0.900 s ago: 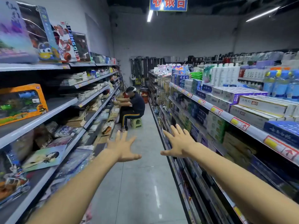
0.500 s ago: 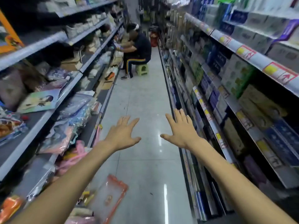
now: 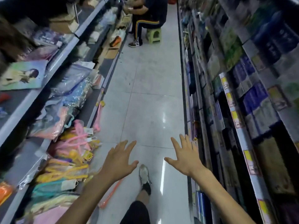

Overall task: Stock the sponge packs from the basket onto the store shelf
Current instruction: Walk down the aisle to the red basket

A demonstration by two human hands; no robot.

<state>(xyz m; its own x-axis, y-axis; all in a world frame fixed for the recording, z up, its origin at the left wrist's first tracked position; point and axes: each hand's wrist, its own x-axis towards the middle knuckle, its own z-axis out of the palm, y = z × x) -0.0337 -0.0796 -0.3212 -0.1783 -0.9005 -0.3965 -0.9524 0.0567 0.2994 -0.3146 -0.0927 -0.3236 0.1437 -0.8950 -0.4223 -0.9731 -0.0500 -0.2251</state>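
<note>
The left shelf [image 3: 53,68] is long, and soft pink and yellow bags [image 3: 71,143] spill over its edge near me, so I walk in the middle. My left hand [image 3: 118,160] is out in front, fingers spread wide, holding nothing. Just below it is my shoe [image 3: 144,174] on the shiny floor [image 3: 145,110]; I think I am mid-step. Far down the aisle a person [image 3: 148,18] sits on a green stool [image 3: 153,33] close to the left shelf. My right hand [image 3: 186,157] is wide open and empty too, near the right shelf [image 3: 239,126] full of boxes. I see no basket and no sponge packs here. I think my hands are free so they can grab the basket when I find it.
</note>
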